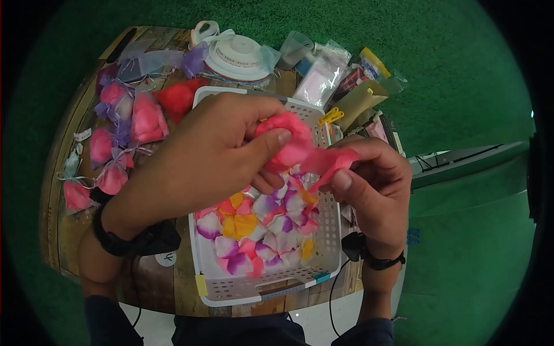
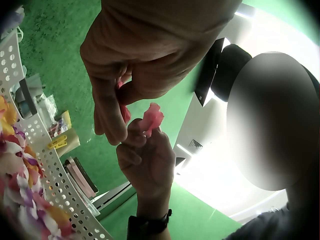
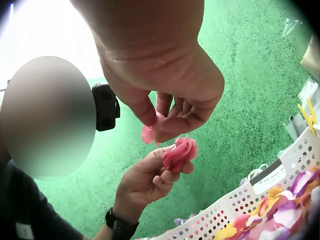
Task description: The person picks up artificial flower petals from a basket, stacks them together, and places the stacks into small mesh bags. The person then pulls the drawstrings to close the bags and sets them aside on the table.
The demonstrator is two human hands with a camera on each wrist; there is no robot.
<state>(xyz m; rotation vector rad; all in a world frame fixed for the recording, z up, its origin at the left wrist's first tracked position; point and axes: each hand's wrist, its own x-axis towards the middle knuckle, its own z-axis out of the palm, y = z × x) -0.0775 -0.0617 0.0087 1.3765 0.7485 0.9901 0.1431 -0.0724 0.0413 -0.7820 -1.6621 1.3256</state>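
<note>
Both hands are raised over a white perforated basket (image 1: 332,236) with loose white-purple, pink and orange fabric petals (image 1: 277,228) inside. Between thumb and fingers, the left hand (image 1: 202,153) holds a bunched stack of pink petals (image 1: 291,124); its ruffled edges show in the right wrist view. To its right, the right hand (image 1: 378,193) pinches a thin pink petal (image 1: 341,158) with thumb and forefinger. This petal overlaps the stack in the head view. From the left wrist, it appears as a crumpled pink piece (image 2: 153,117) above the right fingertips.
Sheer drawstring bags of pink petals (image 1: 149,118) and a red bag (image 1: 177,98) lie on the wooden table's left side. White ribbon rolls (image 1: 238,55) sit at the back. Clear packets (image 1: 323,78), a yellow clip (image 1: 330,116) and a tan paper packet (image 1: 362,102) are back right.
</note>
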